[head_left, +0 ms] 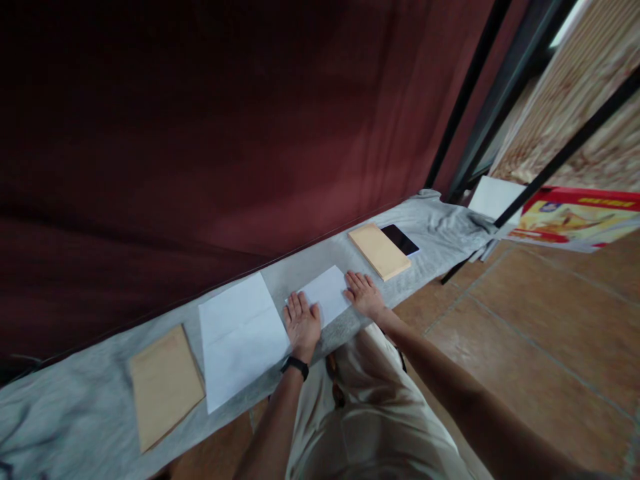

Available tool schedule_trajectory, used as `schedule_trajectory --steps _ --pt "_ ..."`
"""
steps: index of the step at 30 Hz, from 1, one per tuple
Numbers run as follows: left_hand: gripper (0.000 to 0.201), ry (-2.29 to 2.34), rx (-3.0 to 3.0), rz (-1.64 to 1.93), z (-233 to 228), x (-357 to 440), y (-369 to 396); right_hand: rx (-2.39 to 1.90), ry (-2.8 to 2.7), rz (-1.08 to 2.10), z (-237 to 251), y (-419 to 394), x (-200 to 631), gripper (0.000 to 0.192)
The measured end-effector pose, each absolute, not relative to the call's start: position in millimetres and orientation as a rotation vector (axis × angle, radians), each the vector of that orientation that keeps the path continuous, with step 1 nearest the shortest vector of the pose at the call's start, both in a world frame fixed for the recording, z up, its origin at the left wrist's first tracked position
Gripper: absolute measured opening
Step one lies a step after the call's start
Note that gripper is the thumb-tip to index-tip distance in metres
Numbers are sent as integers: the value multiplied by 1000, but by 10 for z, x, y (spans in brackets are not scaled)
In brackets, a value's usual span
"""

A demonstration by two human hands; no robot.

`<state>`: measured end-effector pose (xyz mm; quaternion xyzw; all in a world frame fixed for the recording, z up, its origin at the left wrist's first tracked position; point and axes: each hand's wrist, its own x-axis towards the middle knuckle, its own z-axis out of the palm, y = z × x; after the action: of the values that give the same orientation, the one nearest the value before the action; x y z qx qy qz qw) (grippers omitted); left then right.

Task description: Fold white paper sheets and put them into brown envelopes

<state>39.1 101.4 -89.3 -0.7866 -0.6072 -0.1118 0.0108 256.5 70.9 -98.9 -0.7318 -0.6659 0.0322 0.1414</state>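
A folded white sheet of paper [325, 293] lies on the grey cloth in front of me. My left hand [303, 323], with a black band at the wrist, rests flat on its left end, fingers outstretched. At the right end my right hand [364, 293] lies flat, its fingers touching the paper's edge. To the left of my left hand is a larger stack of white paper [240, 343] with a faint crease across it. Just beyond my right hand sits a stack of tan envelopes [379, 250].
The long narrow table [320, 250] is covered in grey cloth against a dark red curtain [225, 133]. A brown envelope [166, 387] lies at the left. A dark-screened tablet or phone [399, 239] is partly under the tan stack. Black poles and a colourful box [575, 217] stand right.
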Motion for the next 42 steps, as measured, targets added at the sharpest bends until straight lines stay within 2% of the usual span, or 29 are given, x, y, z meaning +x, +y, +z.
schedule_trajectory --steps 13,25,32,37,42 --pt "59 -1842 -2478 -278 -846 384 1126 -2157 -1779 32 -989 527 2632 54" --pt "41 -1782 -2651 -188 -485 605 1609 -2154 -1777 47 -950 517 2639 54" --pt "37 -2081 -2791 -294 -487 577 1825 -2137 -1771 49 -943 520 2654 51" --pt "10 -2196 -2925 -235 -570 439 1903 -2123 -1735 54 -957 519 2654 51" --pt "12 -2285 -2935 -327 -684 297 1856 -2121 -1705 62 -966 518 2649 51"
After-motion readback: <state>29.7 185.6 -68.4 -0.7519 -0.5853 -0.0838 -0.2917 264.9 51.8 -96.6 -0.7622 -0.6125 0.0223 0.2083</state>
